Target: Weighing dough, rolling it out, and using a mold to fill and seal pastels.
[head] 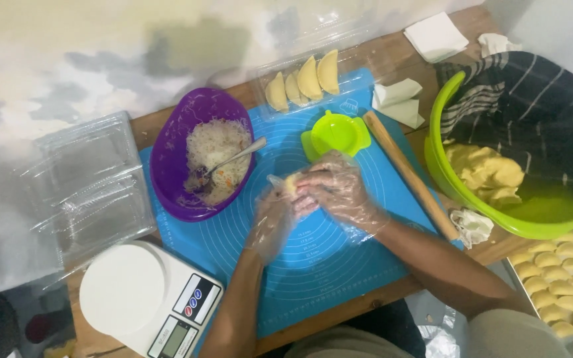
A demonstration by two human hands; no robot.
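Together, gloved hands, left (274, 215) and right (336, 189), clasp dough piece (291, 183) over blue mat (339, 258); purple bowl (174, 156) left of mat centre, green press (337, 134) behind.

a wooden table (392, 50) carries a blue silicone baking mat (326, 265). on the mat rest a purple bowl (167, 156), a green dumpling press (336, 134) and a wooden rolling pin (409, 174). a white kitchen scale (142, 298), clear plastic containers (87, 185), a green bowl (538, 219) and white napkins (436, 36) sit directly on the wood.
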